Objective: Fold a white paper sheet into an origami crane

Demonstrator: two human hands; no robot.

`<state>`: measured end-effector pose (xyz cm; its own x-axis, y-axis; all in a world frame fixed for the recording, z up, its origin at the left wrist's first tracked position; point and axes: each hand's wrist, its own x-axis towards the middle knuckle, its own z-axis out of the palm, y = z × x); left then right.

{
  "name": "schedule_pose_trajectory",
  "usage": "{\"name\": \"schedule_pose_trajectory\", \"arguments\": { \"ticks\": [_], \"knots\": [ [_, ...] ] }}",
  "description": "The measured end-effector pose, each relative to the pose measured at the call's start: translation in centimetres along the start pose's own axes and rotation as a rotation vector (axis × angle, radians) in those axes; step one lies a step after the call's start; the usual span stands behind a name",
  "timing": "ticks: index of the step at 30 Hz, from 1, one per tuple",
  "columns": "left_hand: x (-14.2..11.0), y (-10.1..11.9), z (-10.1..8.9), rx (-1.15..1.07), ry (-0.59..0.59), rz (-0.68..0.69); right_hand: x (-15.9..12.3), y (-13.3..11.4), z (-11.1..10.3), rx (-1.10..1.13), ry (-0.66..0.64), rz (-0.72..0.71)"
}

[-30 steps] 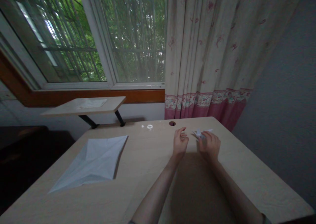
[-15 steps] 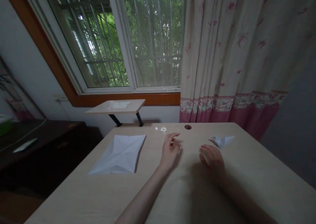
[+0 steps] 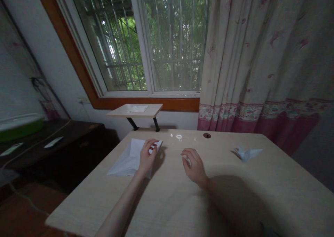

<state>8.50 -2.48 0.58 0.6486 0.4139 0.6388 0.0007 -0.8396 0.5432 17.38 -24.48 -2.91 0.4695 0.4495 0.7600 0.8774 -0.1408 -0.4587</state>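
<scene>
My left hand (image 3: 148, 155) is over the right part of a creased white sheet of paper (image 3: 125, 162) on the table's left side. Its fingers are curled but apart, with nothing seen in them; whether it touches the paper I cannot tell. Above the middle of the table, my right hand (image 3: 193, 165) has loosely bent fingers, a gap between thumb and fingertips, and holds nothing. A folded white paper bird (image 3: 246, 154) lies to the right of that hand, apart from it.
The pale wooden table (image 3: 167, 202) has a round cable hole (image 3: 207, 135) near its back edge. A small raised shelf (image 3: 117, 111) at the back left bears a paper sheet (image 3: 138, 108). A dark side table (image 3: 78, 129) with a green-rimmed container (image 3: 23, 127) stands left. Curtains (image 3: 229, 115) hang behind.
Both hands have moved left, the left one from the table's middle to over the paper sheet. My right hand has left the paper bird's side. The view has turned slightly left.
</scene>
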Motion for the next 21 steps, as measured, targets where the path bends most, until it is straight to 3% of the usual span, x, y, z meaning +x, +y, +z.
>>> {"name": "schedule_pose_trajectory", "arguments": {
  "ticks": [3, 9, 15, 21],
  "knots": [
    [0.2, -1.9, -1.2, 0.116, 0.018, -0.041, 0.7, -1.5, 3.4, 0.133, 0.062, 0.096],
    [-0.3, -5.4, -2.5, 0.462, -0.006, -0.163, 0.7, -3.1, 8.4, 0.190, -0.023, 0.230],
    [-1.3, -6.4, -2.1, 0.745, 0.006, -0.307, 0.1, -2.9, 9.0, 0.163, -0.092, 0.189],
    [-1.8, -6.4, -1.4, 0.846, -0.049, -0.341, 0.1, -2.9, 8.8, 0.095, -0.184, 0.137]
  ]
}}
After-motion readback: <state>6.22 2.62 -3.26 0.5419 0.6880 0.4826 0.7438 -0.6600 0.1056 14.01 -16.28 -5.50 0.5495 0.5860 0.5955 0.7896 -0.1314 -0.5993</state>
